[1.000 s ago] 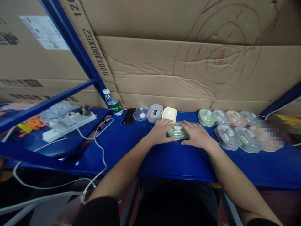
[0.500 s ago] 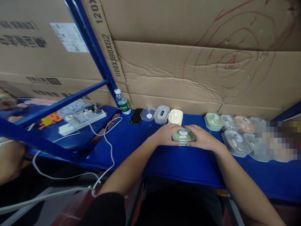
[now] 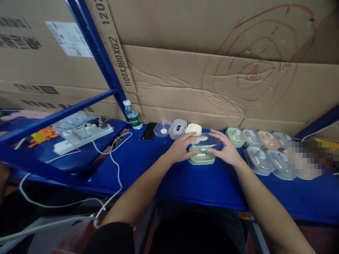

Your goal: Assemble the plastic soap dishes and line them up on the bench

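Observation:
A pale green plastic box (image 3: 201,160) sits on the blue table in front of me. Its clear lid (image 3: 212,140), which carries a round label, is raised off the box and tilted. My left hand (image 3: 180,147) grips the lid's left side, fingers on top and thumb low near the box. On the opposite side my right hand (image 3: 226,147) holds the lid's right edge in the same way. Just behind the lid stands a cream box (image 3: 193,129), partly covered by my left fingers.
Left of the cream box are a grey box (image 3: 177,129), a loose clear lid (image 3: 162,129), a black phone (image 3: 147,132) and a water bottle (image 3: 132,115). Several lidded boxes (image 3: 259,158) stand in rows at right. A white cable (image 3: 119,169) crosses the table's left part.
The clear lid has come up off the green box, held between both hands; before, both hands clasped the lidded box. The view has shifted slightly to the right.

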The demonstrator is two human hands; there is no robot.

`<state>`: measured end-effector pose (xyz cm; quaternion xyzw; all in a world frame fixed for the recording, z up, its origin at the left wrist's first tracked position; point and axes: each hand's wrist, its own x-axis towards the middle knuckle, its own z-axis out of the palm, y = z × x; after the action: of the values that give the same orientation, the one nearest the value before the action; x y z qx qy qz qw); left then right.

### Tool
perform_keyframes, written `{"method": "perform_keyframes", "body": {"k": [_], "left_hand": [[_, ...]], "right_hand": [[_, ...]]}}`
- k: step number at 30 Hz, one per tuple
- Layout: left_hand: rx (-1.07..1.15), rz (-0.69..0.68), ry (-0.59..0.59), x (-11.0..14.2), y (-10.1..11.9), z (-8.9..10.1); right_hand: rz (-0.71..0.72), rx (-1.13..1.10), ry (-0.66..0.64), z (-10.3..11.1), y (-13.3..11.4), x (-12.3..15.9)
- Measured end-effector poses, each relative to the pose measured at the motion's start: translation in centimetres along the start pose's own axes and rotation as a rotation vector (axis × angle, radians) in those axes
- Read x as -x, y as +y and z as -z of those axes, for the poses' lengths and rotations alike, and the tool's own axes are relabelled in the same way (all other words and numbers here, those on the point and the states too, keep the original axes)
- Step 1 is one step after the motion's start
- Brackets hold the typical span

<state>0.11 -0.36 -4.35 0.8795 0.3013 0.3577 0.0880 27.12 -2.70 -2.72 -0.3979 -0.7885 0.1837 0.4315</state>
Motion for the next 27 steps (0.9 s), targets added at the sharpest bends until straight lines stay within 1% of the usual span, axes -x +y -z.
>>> {"method": "perform_keyframes", "body": {"k": [3, 8, 10, 14, 16, 18, 20, 21, 22, 23, 25, 26, 27], "left_hand": [[-0.027, -0.025, 0.036, -0.1, 0.1, -0.1], [-0.083, 0.070, 0.029, 0.2, 0.0, -1.1], [-0.072, 0.076, 0.034, 0.3, 0.0, -1.3], [-0.097, -0.013, 0.044, 0.0, 0.7, -0.7], [-0.133, -0.079, 0.011, -0.1, 1.1, -0.1], [-0.160, -0.129, -0.033, -0.3, 1.2, 0.3], [-0.188, -0.141, -0.046, -0.4, 0.9, 0.6], [-0.206, -0.126, -0.028, -0.5, 0.6, 0.8], [-0.227, -0.092, 0.015, -0.5, 0.2, 1.0], [-0.252, -0.032, 0.082, -0.5, -0.3, 1.3], [-0.317, 0.155, 0.262, -0.5, -1.5, 2.3], [-0.359, 0.276, 0.352, -0.5, -2.1, 2.9], [-0.401, 0.392, 0.413, -0.3, -2.8, 3.7]], "right_hand": [[-0.081, -0.085, 0.125, -0.5, 0.2, 0.0], [-0.260, -0.220, 0.251, -1.4, 0.4, -0.2], [-0.307, -0.291, 0.311, -1.6, 0.4, -0.4], [-0.409, -0.341, 0.402, -1.7, 0.4, -0.8], [-0.460, -0.350, 0.435, -1.7, 0.4, -1.0], [-0.490, -0.362, 0.446, -1.7, 0.5, -1.1], [-0.508, -0.398, 0.427, -1.5, 0.5, -1.1], [-0.515, -0.430, 0.413, -1.4, 0.6, -1.1], [-0.520, -0.465, 0.401, -1.3, 0.7, -1.1], [-0.525, -0.493, 0.396, -1.2, 0.8, -1.1], [-0.532, -0.508, 0.400, -1.0, 1.1, -1.1], [-0.532, -0.496, 0.405, -1.0, 1.2, -1.1], [-0.532, -0.479, 0.411, -0.9, 1.5, -1.1]]}}
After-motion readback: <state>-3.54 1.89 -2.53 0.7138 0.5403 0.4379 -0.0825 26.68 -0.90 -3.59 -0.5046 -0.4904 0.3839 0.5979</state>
